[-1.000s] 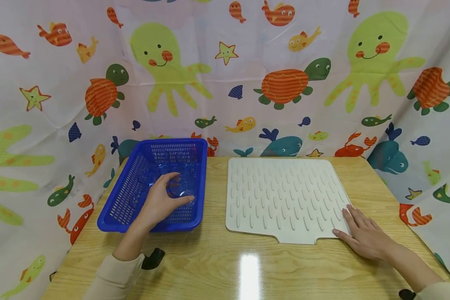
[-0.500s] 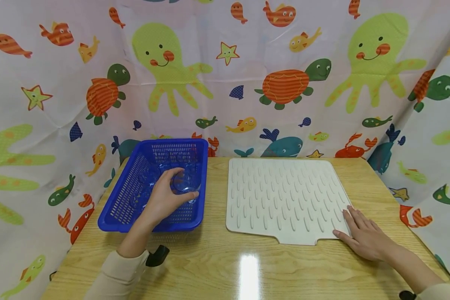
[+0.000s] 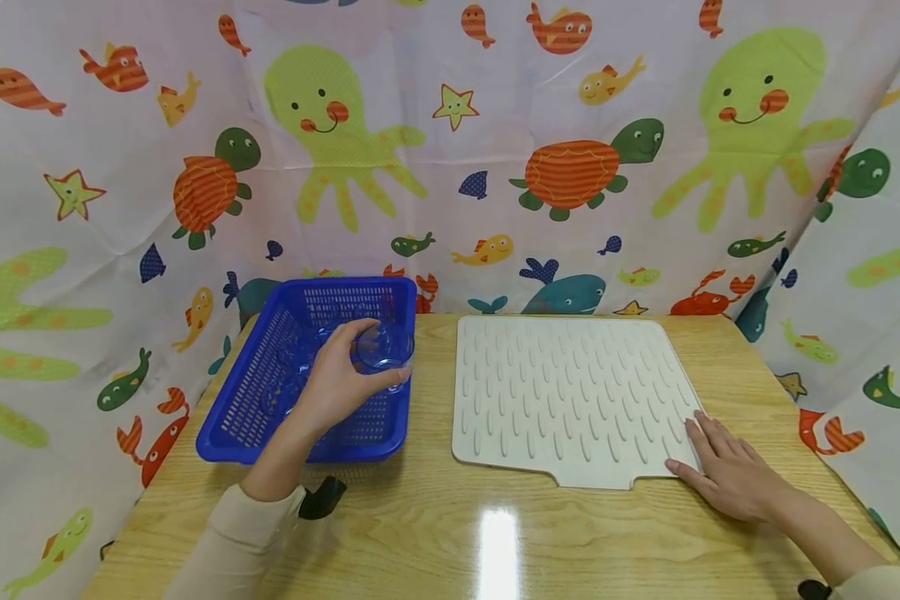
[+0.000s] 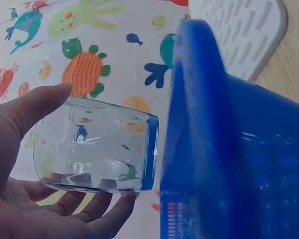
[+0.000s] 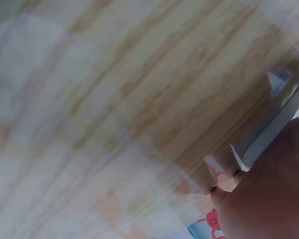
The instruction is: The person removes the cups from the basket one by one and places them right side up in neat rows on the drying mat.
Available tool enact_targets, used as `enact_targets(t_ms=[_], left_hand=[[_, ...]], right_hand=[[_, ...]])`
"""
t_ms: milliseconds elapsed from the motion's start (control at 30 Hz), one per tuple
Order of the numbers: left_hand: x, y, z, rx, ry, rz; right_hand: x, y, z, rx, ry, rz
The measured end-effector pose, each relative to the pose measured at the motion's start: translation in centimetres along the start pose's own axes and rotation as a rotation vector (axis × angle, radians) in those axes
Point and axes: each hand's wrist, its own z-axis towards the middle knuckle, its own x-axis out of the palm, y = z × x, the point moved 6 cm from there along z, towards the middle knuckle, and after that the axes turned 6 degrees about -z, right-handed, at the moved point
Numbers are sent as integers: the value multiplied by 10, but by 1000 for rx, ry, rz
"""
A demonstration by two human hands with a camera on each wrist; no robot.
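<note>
A clear drinking glass (image 4: pixel 97 144) with a thick bluish base is gripped between the thumb and fingers of my left hand (image 3: pixel 337 387). In the head view the glass (image 3: pixel 384 346) is over the right part of a blue plastic basket (image 3: pixel 213 446). More clear glasses (image 3: pixel 294 354) lie inside that basket, partly behind the hand. My right hand (image 3: pixel 735 471) rests with extended fingers at the near right corner of a white ridged drying board (image 3: pixel 570 400). Only a blurred part of that hand (image 5: pixel 269 189) shows in the right wrist view, beside the board's edge.
Basket and board stand side by side on a wooden table (image 3: pixel 420 533), with a strip of wood between them. A curtain (image 3: pixel 450 158) printed with sea animals hangs at the back and sides. The basket's rim (image 4: pixel 194 64) is close to the glass's base in the left wrist view.
My left hand has risen and moved to the right with the glass, from low inside the basket to near its right rim. The right hand has stayed on the board's corner.
</note>
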Motion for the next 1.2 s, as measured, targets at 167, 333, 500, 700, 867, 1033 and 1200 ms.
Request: enact_targets(t_ms=[167, 333, 500, 700, 867, 1033, 1200], left_hand=[[6, -12, 7, 24, 14, -15], [14, -25, 13, 28, 27, -19], [24, -33, 21, 26, 53, -46], [39, -37, 30, 27, 78, -68], [49, -43, 36, 30, 88, -64], [56, -48, 43, 31, 98, -74], [64, -52, 50, 6, 116, -79]], right_hand=[[-1, 0, 0, -3, 1, 8], [-2, 1, 0, -2, 0, 8], [-2, 1, 2, -1, -2, 9], [-1, -1, 0, 0, 5, 3], [-1, -1, 0, 1, 11, 7], [-1, -3, 1, 5, 10, 8], [1, -3, 2, 3, 13, 6]])
